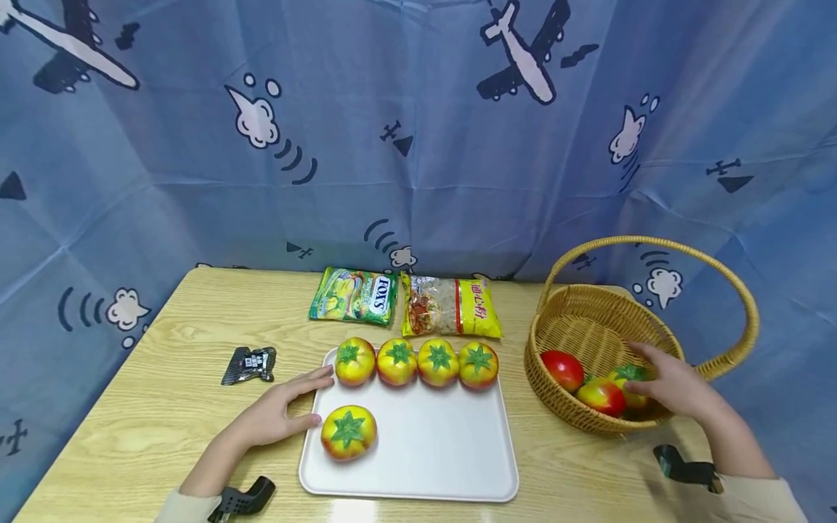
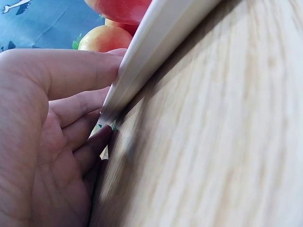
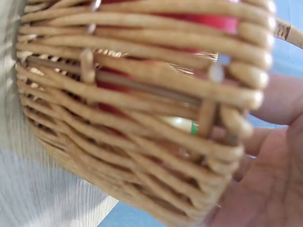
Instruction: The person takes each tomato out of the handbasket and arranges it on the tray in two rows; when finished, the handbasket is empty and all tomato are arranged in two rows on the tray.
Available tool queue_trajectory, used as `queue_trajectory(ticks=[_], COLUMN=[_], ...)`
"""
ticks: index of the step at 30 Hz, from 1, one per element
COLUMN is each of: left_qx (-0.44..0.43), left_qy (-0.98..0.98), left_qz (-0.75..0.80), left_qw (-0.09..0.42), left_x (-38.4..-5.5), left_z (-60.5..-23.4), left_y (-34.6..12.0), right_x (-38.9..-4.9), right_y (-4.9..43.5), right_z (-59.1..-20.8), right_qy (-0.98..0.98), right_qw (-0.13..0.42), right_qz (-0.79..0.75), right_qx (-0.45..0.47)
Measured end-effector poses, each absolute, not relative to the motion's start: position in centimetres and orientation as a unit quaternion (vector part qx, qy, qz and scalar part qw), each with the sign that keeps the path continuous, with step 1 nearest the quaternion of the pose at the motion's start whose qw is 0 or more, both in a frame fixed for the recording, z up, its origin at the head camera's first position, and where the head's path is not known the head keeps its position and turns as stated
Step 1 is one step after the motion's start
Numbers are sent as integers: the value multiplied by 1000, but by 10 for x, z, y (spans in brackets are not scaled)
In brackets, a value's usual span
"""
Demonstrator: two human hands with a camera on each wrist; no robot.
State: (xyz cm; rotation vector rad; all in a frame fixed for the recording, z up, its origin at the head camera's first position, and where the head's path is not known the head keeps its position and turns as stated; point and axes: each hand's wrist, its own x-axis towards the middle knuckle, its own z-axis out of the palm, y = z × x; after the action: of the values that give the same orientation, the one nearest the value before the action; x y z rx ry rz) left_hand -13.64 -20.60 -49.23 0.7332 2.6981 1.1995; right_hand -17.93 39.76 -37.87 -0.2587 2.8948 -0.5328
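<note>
A white tray (image 1: 431, 450) carries several yellow-and-red, tomato-like fruits with green star-shaped tops: a row along its far edge, ending in a fruit (image 1: 479, 365) at the right, and a single fruit (image 1: 349, 433) near the left side. My left hand (image 1: 277, 410) touches the tray's left rim with its fingertips and thumb. My right hand (image 1: 676, 385) reaches over the near right rim of a wicker basket (image 1: 556, 403), thumb and fingers spread about a fruit (image 1: 629, 374) inside. Beside that fruit lie another fruit (image 1: 600, 396) and a red one (image 1: 562, 369). Basket weave hides most fingertips in the right wrist view.
A green Fox's packet (image 1: 353, 296) and a yellow-ended clear bag (image 1: 451, 306) lie behind the tray. Left of the tray is a small black packet (image 1: 249, 365). The basket's tall handle (image 1: 644, 240) arches above it. A blue curtain (image 1: 392, 145) hangs behind the table.
</note>
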Motion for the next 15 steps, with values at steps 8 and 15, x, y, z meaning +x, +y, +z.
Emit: queue_trajectory(ticks=[8, 15], left_qx=[246, 248], left_qy=[886, 886], left_qz=[389, 389], left_qw=[48, 40], left_x=[-136, -136], left_z=[-492, -492], left_y=[-207, -206], right_x=[-189, -194], right_y=[399, 397], right_z=[-379, -377], right_qy=[972, 969], right_qw=[151, 191], right_qz=[-153, -127], right_qx=[-95, -88])
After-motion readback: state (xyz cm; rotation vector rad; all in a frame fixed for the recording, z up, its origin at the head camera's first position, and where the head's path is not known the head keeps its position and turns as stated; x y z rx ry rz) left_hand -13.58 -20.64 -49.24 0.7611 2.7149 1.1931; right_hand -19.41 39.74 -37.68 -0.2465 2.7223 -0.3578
